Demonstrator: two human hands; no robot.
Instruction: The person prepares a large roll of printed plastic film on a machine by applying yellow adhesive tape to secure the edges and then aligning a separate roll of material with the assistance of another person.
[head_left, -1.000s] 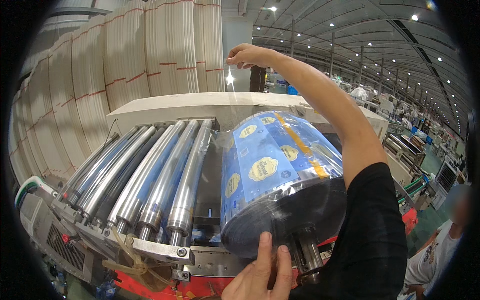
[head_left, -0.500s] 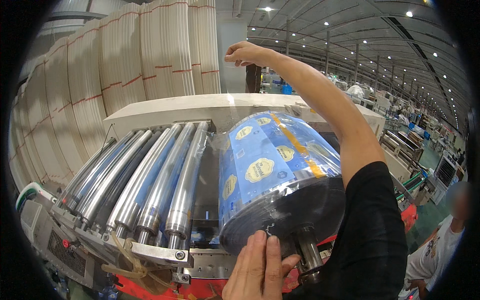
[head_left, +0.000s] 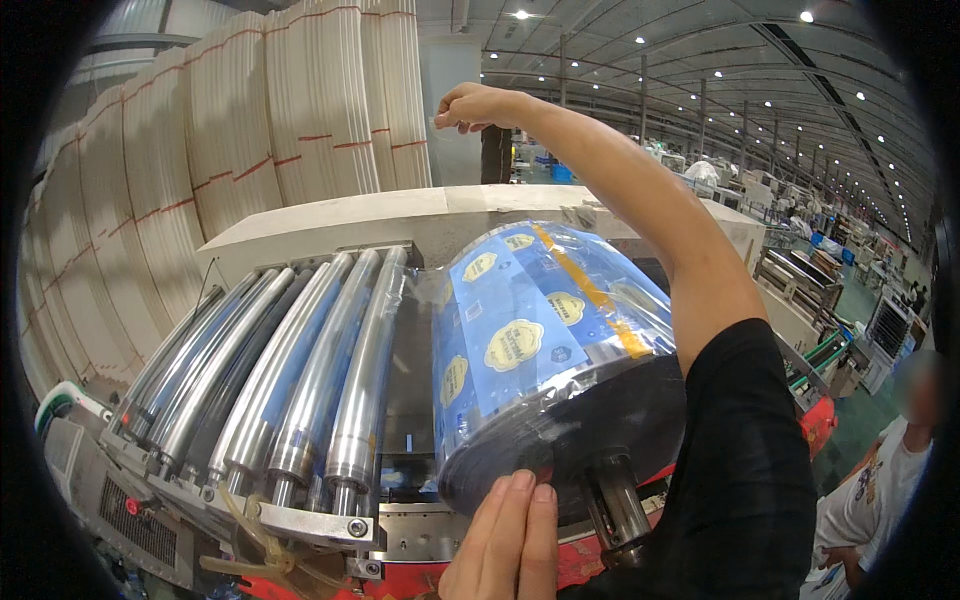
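A large roll of printed blue film with pale label shapes and a yellow-orange tape strip sits on a metal shaft. My left hand is open, its fingers stretched out together, with the tips by the lower edge of the roll's dark end face. The thumb is hidden. My right arm reaches over the roll in a black sleeve. Beyond it, my right hand is raised with fingers closed in a pinch. A small pale, translucent bit shows at those fingertips, too small to name.
Left of the roll lies a row of metal rollers with film threaded through. A pale beam runs behind. Tall stacks of white sheets stand far left. A person stands at the right. Tan tubing hangs by the rollers.
The view has shifted a little. My left hand is slightly lower, and its thumb no longer shows. A small white mark on the end face is out of sight. My right hand stays raised, pinched.
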